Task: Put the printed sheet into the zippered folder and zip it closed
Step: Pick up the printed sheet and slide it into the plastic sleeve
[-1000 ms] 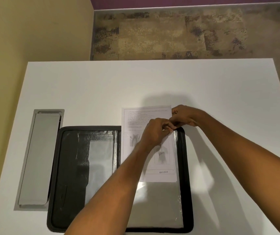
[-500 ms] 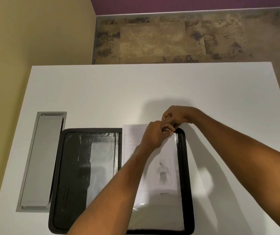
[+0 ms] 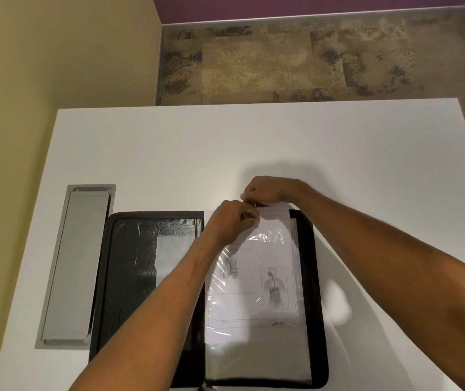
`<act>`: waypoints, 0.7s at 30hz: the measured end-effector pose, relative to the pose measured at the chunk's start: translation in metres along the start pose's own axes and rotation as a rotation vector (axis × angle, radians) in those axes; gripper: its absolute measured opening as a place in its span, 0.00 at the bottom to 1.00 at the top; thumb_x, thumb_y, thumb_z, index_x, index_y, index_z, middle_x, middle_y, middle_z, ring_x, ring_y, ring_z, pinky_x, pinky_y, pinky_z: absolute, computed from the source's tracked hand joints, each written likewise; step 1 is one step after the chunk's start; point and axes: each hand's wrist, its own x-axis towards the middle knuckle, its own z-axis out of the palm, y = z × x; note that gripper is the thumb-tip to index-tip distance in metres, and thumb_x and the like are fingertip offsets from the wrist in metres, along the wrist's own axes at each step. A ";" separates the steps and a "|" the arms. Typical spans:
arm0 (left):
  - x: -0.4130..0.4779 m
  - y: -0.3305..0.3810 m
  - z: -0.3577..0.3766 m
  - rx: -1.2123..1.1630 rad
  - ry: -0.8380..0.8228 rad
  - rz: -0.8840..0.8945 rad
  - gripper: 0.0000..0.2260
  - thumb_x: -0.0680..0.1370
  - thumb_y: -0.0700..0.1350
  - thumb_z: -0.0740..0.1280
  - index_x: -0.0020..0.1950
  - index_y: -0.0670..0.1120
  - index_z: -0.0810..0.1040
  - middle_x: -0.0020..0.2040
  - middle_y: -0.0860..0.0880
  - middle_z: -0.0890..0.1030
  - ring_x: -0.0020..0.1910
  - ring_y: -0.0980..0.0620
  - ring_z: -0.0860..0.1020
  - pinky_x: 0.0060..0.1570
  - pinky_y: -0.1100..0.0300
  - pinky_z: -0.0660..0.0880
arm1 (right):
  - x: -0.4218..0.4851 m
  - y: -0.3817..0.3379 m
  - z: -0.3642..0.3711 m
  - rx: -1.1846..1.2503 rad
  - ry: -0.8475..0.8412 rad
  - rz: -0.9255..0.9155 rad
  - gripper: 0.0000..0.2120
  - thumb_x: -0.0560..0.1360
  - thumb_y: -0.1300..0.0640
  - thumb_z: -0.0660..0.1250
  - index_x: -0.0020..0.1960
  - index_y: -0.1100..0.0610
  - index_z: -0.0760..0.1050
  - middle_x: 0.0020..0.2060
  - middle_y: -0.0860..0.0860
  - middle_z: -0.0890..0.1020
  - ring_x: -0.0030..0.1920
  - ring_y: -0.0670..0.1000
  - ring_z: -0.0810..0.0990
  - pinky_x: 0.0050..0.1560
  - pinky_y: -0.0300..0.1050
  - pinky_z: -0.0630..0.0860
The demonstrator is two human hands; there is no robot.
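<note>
Head view: black zippered folder (image 3: 307,263) lies open near the front edge of the white counter (image 3: 169,153); white printed sheet (image 3: 251,286) sits most of the way inside the clear plastic sleeve (image 3: 256,359) on its right half, top edge just past the sleeve mouth; left hand (image 3: 232,221) and right hand (image 3: 268,190) both pinched closed at that top edge, exact contact unclear; sheet looks light and floppy, sleeve slick and crinkly; best held at the top corners; grey recessed cable hatch (image 3: 73,263) at the left edge.

Open zippered folder (image 3: 146,277) lying on a table (image 3: 225,142).
Printed sheet (image 3: 253,292) lies in its right half; a floor-box lid (image 3: 70,266) sits just left.
</note>
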 end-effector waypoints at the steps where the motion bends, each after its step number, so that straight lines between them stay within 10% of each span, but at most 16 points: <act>1: 0.000 0.001 0.001 -0.009 0.005 0.009 0.04 0.75 0.41 0.74 0.48 0.48 0.88 0.43 0.51 0.88 0.42 0.52 0.82 0.48 0.54 0.78 | -0.001 -0.002 0.001 0.010 -0.013 0.029 0.25 0.84 0.47 0.57 0.42 0.65 0.80 0.35 0.51 0.80 0.39 0.51 0.75 0.52 0.53 0.74; 9: -0.004 0.003 0.012 -0.041 0.010 -0.027 0.09 0.75 0.44 0.68 0.49 0.48 0.88 0.42 0.50 0.88 0.42 0.50 0.85 0.47 0.47 0.82 | -0.022 -0.006 0.018 0.229 -0.159 0.063 0.43 0.78 0.26 0.42 0.35 0.59 0.78 0.34 0.53 0.84 0.41 0.54 0.83 0.57 0.48 0.78; 21: -0.007 0.014 0.003 -0.071 -0.009 -0.018 0.09 0.72 0.42 0.64 0.37 0.49 0.83 0.33 0.52 0.84 0.34 0.54 0.82 0.42 0.48 0.80 | -0.044 -0.005 0.021 0.309 -0.177 -0.076 0.36 0.82 0.32 0.38 0.36 0.38 0.81 0.36 0.39 0.86 0.40 0.44 0.84 0.50 0.43 0.77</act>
